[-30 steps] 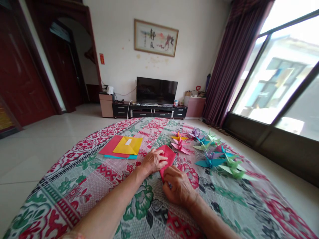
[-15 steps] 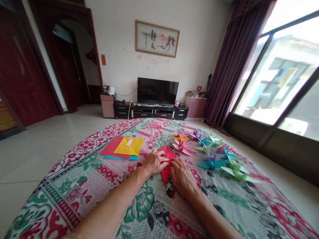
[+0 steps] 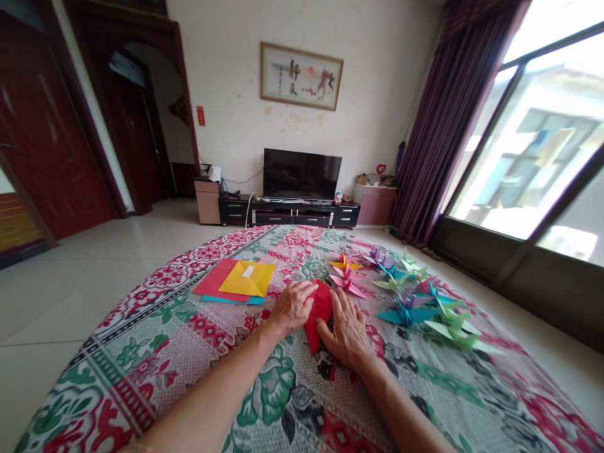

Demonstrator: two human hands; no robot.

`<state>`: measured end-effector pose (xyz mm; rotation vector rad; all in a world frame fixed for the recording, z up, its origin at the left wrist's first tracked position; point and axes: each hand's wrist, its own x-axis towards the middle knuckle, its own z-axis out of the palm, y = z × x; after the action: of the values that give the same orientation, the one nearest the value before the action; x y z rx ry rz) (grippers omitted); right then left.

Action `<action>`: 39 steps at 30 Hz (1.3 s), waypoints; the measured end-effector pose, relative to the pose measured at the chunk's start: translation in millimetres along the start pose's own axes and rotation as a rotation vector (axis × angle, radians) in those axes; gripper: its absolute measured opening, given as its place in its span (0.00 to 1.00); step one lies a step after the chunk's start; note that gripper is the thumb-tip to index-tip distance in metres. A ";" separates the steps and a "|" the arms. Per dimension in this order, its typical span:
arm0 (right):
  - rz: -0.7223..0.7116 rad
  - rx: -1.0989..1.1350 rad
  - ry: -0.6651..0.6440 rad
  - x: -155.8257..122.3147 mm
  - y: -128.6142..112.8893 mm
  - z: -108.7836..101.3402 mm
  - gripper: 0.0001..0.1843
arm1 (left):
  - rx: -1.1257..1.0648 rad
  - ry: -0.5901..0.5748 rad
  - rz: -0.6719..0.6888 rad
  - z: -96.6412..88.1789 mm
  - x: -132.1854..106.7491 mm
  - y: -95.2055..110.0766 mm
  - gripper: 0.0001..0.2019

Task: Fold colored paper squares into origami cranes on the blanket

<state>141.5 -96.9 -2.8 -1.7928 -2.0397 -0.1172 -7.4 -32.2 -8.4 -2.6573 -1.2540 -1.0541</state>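
A folded piece of red origami paper, narrowing to a point toward me, lies on the patterned tablecloth between my hands. My left hand has its fingers curled and pinched at the paper's upper left edge. Along the right edge rests my right hand, fairly flat, its thumb and fingers apart and touching the paper. Parts of the paper's edges are hidden under the fingers.
Left of my hands lie a yellow sheet, a red sheet and a blue sheet, stacked, with a small white scrap on top. Several folded paper cranes spread across the right side of the round table.
My right hand has opened out, its fingers now extended along the paper's right edge. My left fingers have curled in more tightly at the left edge. The view has shifted slightly.
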 end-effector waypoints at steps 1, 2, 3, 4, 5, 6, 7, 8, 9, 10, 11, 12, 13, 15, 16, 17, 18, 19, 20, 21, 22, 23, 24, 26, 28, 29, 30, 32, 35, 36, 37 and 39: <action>-0.005 0.017 -0.005 -1.1 0.1 -0.1 0.39 | 0.009 0.023 -0.023 1.4 0.2 -1.3 0.20; -0.005 0.032 -0.012 -2.0 -0.1 -0.4 0.41 | 0.023 0.035 -0.042 2.9 0.3 -2.6 0.20; -0.002 0.044 -0.021 -2.7 -0.5 -1.0 0.43 | 0.039 0.038 -0.056 4.3 0.3 -3.6 0.20; 0.001 0.053 -0.032 -3.1 -1.1 -1.9 0.45 | 0.053 0.034 -0.066 5.3 0.1 -4.2 0.21; 0.004 0.061 -0.044 -3.2 -1.9 -2.9 0.46 | 0.064 0.028 -0.071 5.9 -0.2 -4.5 0.21; 0.007 0.066 -0.055 -3.1 -2.8 -4.2 0.47 | 0.075 0.020 -0.072 5.8 -0.5 -4.5 0.20; 0.008 0.071 -0.064 -2.9 -3.6 -5.4 0.47 | 0.085 0.011 -0.072 5.0 -0.9 -4.2 0.20; 0.008 0.077 -0.069 -2.6 -4.1 -6.4 0.47 | 0.095 0.001 -0.073 3.4 -1.1 -3.9 0.20; 0.004 0.083 -0.072 -2.3 -4.4 -7.3 0.46 | 0.104 -0.011 -0.077 1.1 -1.2 -3.7 0.20; -0.003 0.091 -0.072 -2.1 -4.3 -7.8 0.46 | 0.112 -0.023 -0.086 -1.9 -1.0 -3.6 0.21; -0.011 0.100 -0.068 -2.0 -3.9 -7.9 0.45 | 0.121 -0.038 -0.096 -5.3 -0.7 -3.8 0.22; -0.018 0.109 -0.063 -2.0 -3.3 -7.8 0.44 | 0.129 -0.056 -0.110 -9.0 -0.2 -4.4 0.22; -0.025 0.118 -0.058 -2.0 -2.4 -7.5 0.43 | 0.136 -0.073 -0.125 -12.7 0.4 -5.4 0.22; -0.031 0.136 -0.048 -2.2 -0.8 -6.5 0.41 | 0.142 -0.111 -0.155 -19.4 1.8 -8.1 0.18; -0.032 0.145 -0.042 -2.2 -0.1 -6.0 0.40 | 0.135 -0.132 -0.166 -22.2 2.4 -9.8 0.16; -0.035 0.156 -0.036 -2.2 0.4 -5.6 0.39 | 0.125 -0.150 -0.171 -24.7 2.9 -11.3 0.14; -0.040 0.168 -0.026 -2.0 0.7 -5.3 0.39 | 0.110 -0.166 -0.169 -26.8 3.5 -12.7 0.12; -0.045 0.180 -0.016 -1.8 1.0 -4.9 0.38 | 0.089 -0.184 -0.159 -28.6 4.0 -13.8 0.12; -0.049 0.190 -0.006 -1.6 1.1 -4.7 0.38 | 0.064 -0.206 -0.144 -30.4 4.5 -14.5 0.12; -0.049 0.199 0.000 -1.3 1.2 -4.4 0.38 | 0.032 -0.231 -0.127 -32.1 5.2 -14.8 0.12; -0.044 0.204 0.001 -0.9 1.3 -4.1 0.37 | -0.008 -0.259 -0.109 -33.8 5.8 -14.8 0.12; -0.037 0.206 -0.002 -0.7 1.4 -3.8 0.37 | -0.052 -0.284 -0.093 -35.5 6.5 -14.4 0.12; -0.029 0.207 -0.010 -0.4 1.6 -3.3 0.37 | -0.098 -0.303 -0.084 -37.2 7.1 -13.7 0.12; -0.016 0.206 -0.026 0.1 2.1 -2.3 0.36 | -0.180 -0.321 -0.087 -40.3 8.2 -12.2 0.12; -0.011 0.202 -0.032 0.6 2.8 -1.0 0.35 | -0.243 -0.338 -0.119 -42.8 8.8 -11.0 0.12; -0.011 0.199 -0.031 0.8 3.1 -0.4 0.35 | -0.268 -0.353 -0.138 -43.9 9.1 -10.7 0.12; -0.011 0.196 -0.029 1.1 3.4 0.0 0.35 | -0.298 -0.368 -0.151 -44.9 9.2 -10.6 0.12; -0.014 0.193 -0.026 1.6 3.6 0.3 0.33 | -0.375 -0.399 -0.151 -46.5 9.6 -11.2 0.12; -0.008 0.204 -0.011 1.7 3.2 -1.0 0.29 | -0.496 -0.415 -0.083 -47.0 10.1 -13.9 0.11; -0.008 0.210 -0.006 1.6 2.9 -1.7 0.27 | -0.523 -0.417 -0.055 -46.6 10.2 -15.1 0.11; -0.012 0.215 -0.002 1.4 2.6 -2.4 0.27 | -0.539 -0.422 -0.032 -46.0 10.3 -16.3 0.11; -0.029 0.218 0.002 0.9 2.0 -3.5 0.30 | -0.550 -0.443 -0.014 -44.9 10.6 -18.1 0.11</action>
<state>144.3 -96.9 0.3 -1.6294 -1.9925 0.0913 -40.6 -25.7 27.9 -3.4574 -1.1659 -0.9531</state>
